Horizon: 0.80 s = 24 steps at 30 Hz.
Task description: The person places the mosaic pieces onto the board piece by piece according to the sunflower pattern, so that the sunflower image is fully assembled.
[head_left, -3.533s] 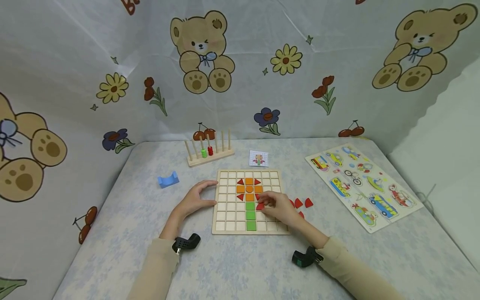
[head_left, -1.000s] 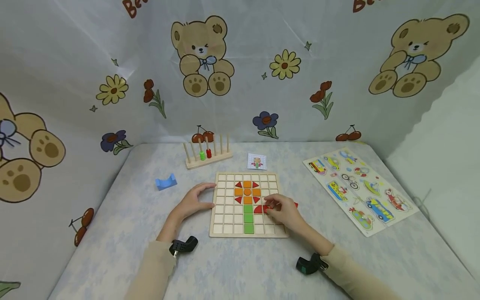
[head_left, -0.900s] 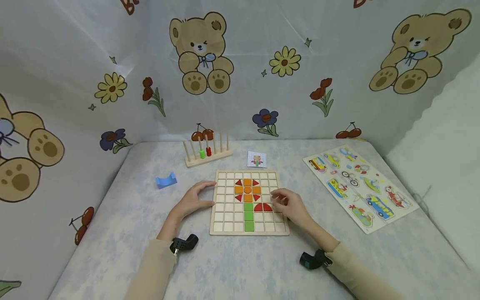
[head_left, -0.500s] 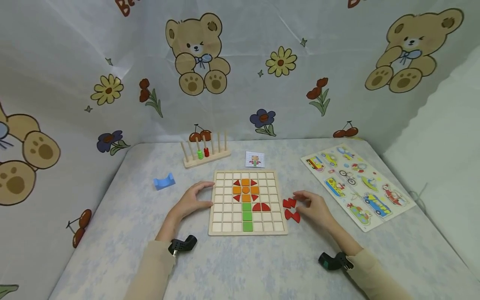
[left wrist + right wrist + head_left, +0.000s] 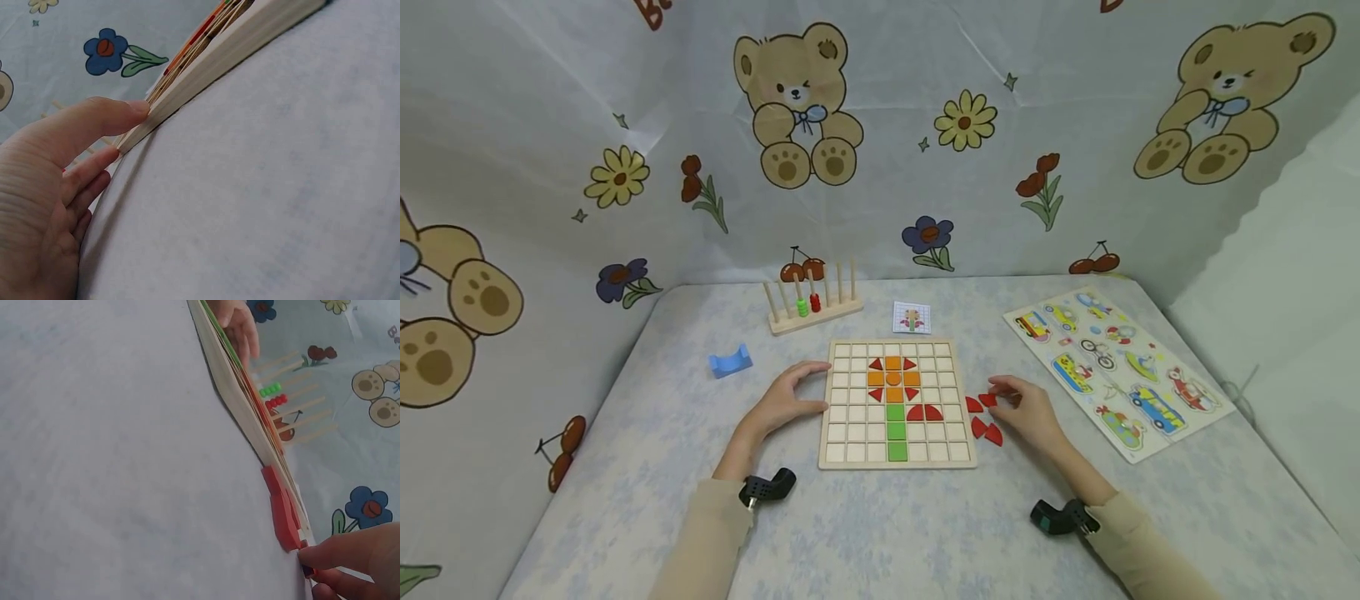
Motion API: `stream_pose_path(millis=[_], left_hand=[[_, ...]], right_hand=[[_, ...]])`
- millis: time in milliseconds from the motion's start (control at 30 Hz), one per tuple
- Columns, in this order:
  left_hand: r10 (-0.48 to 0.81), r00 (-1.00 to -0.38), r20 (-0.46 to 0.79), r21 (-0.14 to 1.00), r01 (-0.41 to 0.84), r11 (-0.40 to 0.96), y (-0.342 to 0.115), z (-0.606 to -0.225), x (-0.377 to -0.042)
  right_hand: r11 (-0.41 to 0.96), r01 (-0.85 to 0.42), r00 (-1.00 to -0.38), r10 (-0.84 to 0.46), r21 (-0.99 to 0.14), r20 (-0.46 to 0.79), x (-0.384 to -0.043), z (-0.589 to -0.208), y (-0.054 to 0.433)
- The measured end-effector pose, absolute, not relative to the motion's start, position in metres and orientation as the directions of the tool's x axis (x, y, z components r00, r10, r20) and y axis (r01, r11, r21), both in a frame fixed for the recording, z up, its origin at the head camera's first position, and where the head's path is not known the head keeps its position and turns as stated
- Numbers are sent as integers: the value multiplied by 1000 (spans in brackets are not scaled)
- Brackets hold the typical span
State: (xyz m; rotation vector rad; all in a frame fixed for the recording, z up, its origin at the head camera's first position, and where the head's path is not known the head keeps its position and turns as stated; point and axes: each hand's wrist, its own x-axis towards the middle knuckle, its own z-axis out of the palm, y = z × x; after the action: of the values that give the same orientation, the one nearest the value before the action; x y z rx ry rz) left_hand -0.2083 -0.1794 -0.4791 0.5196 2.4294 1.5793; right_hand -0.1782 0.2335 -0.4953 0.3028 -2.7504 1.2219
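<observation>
My left hand (image 5: 782, 402) stays at the left side of a wooden grid board (image 5: 850, 432), thumb and fingertips touching its edge with the fingers fairly straight. Orange squares around an orange disc (image 5: 893, 378), with red triangles (image 5: 876, 394) at the corners, fill part of the grid. Below them runs a column of green squares (image 5: 897, 431), and two red quarter-circle pieces (image 5: 933, 413) lie to its right. Beyond the right edge, my right hand (image 5: 1028, 414) pinches a red quarter-circle piece (image 5: 987, 400) between thumb and finger. Several similar loose pieces (image 5: 993, 434) lie beside it on the table.
A small pattern card (image 5: 912, 317) lies behind the board. Back left stands a peg rack (image 5: 820, 316) with green and red beads, and a blue curved block (image 5: 731, 362) sits left of it. A vehicle picture board (image 5: 1123, 375) lies at right.
My right hand has left the grid, where a second red quarter-circle piece now lies beside the first, moved right to the loose pieces and taken hold of one. The left hand has kept its place.
</observation>
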Motion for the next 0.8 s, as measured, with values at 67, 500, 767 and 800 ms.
stream_pose_path(millis=[67,500,767,800], left_hand=[[386,-922,30,911,184,369,-180,-480,-208],[388,-922,14,918,166,359,-185,-503,-220],[386,-922,35,919,181,349,-187,-510,-223],[386,-922,36,918,183,351,-187,-510,-223]], right_hand=[[654,-210,-977,-105,-727,188,-177,-494,234],[542,-321,-941,-278,-777,194,-152,-475,178],[470,-329,-907,-398,-819,136,-145,-476,146],[462,-319,-906,-406,-828,122,-145,-476,145]])
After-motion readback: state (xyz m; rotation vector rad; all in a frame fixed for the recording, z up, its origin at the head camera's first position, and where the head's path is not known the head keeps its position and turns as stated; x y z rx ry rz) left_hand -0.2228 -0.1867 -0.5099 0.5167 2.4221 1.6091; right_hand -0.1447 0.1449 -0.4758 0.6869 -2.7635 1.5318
